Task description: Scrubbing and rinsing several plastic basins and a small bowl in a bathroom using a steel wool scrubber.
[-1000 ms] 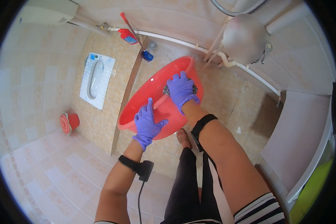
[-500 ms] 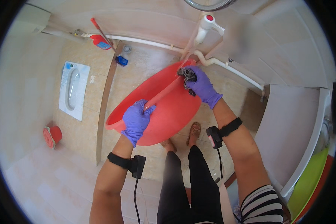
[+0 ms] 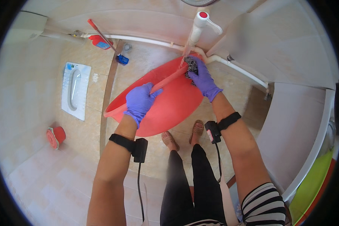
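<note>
A large red plastic basin [image 3: 169, 101] is tipped steeply in front of me, its outer side toward me. My left hand [image 3: 141, 101], in a purple glove, grips the near rim with the thumb on the outside. In my purple-gloved right hand [image 3: 203, 78] is a dark grey mesh scrubber [image 3: 192, 66], pressed against the rim at the basin's far right. The white tap [image 3: 199, 24] with a red cap stands just behind that end, and water seems to run from it into the basin. Much of the basin's inside is hidden.
A squat toilet [image 3: 75, 91] is set in the raised floor at left. A blue-headed brush [image 3: 122, 59] and red bottle [image 3: 100, 42] are by the far wall pipe. A small red bucket [image 3: 56, 137] lies at lower left; a white washing machine or cabinet [image 3: 286, 132] stands at right.
The basin and both hands have moved slightly away from me. My right hand has shifted the scrubber a little along the rim, and the left still grips it.
</note>
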### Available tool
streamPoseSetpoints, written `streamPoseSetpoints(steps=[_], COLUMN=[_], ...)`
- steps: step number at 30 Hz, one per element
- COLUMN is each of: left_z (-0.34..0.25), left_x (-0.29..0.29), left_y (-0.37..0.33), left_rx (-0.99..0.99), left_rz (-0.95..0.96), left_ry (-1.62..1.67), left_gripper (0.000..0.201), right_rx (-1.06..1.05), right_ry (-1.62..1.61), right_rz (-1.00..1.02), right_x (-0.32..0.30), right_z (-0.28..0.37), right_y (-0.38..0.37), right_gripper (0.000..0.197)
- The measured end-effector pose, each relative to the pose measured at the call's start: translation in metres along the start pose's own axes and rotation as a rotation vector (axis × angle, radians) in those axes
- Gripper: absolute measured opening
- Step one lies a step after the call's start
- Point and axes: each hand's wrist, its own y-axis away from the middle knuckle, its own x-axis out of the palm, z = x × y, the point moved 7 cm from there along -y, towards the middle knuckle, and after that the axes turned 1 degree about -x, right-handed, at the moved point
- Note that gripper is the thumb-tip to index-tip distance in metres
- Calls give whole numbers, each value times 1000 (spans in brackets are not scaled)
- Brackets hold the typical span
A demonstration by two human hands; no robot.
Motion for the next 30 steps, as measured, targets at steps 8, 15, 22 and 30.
streamPoseSetpoints(steps=[8,15,22,30], left_z=[5,2,5,7], left_x=[-1,4,-8,-4], left_y=[0,0,-2,-1], left_rx=[-70,-112,-119,-105], left_rz=[34,85,56,49], left_ry=[-85,-85,-93,-106], left_gripper=[34,36,38,41], right_rx=[-335,-183,-57,275], right_ry=[493,469,119,-422], right_rz=[-164,-63,62,100], right_x=[28,7,7,11], right_z=[41,-5,13,-6], right_y=[27,4,-7,-5], right_gripper=[65,70,69,56])
